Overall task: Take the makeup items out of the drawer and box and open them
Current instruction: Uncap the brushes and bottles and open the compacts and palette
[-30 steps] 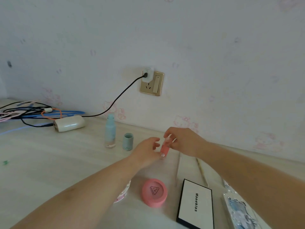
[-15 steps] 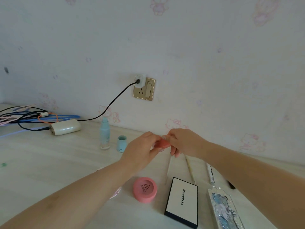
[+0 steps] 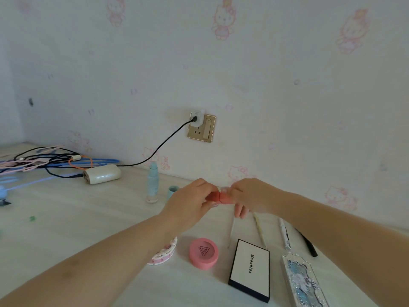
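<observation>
A small coral-pink makeup tube (image 3: pixel 220 197) is held level above the table, my left hand (image 3: pixel 190 206) gripping its left end and my right hand (image 3: pixel 250 197) its right end. A seam shows between the two halves. On the table (image 3: pixel 77 222) lie a round pink compact (image 3: pixel 203 253), a white palette box marked Mooekiss (image 3: pixel 250 270), a glittery blue case (image 3: pixel 304 282), several thin pencils (image 3: pixel 284 234), a floral round tin (image 3: pixel 164 254) partly under my left forearm, and an uncapped blue bottle (image 3: pixel 152 185) with its cap (image 3: pixel 172 189) beside it.
A white power bank (image 3: pixel 103 173) and a tangle of cables (image 3: pixel 44 161) lie at the back left. A black cord runs up to the wall socket (image 3: pixel 201 129). The wall with cartoon-cat paper stands close behind the table.
Both hands have lifted the pink tube off the table and turned it from upright to level. The view has tilted up, showing more wall.
</observation>
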Action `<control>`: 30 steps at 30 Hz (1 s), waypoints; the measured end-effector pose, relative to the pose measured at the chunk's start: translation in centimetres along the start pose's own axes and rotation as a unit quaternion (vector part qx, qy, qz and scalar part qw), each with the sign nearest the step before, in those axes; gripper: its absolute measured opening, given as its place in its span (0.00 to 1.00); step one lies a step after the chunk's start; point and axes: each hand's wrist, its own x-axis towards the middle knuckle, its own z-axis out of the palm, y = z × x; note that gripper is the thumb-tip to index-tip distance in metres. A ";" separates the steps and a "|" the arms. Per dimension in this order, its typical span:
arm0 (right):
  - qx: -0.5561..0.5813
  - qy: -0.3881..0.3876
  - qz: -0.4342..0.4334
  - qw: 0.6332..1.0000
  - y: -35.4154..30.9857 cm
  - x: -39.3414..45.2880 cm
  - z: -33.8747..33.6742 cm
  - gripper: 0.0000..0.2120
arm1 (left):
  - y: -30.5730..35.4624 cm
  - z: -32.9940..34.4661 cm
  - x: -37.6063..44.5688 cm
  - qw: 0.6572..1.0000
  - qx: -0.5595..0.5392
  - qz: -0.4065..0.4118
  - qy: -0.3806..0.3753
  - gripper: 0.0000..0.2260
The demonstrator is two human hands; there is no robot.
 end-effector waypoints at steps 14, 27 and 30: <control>0.010 0.034 -0.027 0.999 -1.0 1.1 1.6 0.11 | -2.1 -1.1 -1.1 1.000 0.013 -0.011 -0.005 0.09; -0.241 0.179 -0.096 0.949 0.2 1.9 2.1 0.07 | -3.9 -0.8 -2.0 0.994 -0.050 -0.097 -0.022 0.10; -0.192 0.180 -0.045 0.964 1.4 2.5 2.8 0.06 | -4.7 -0.5 -2.0 0.980 -0.110 -0.163 -0.021 0.08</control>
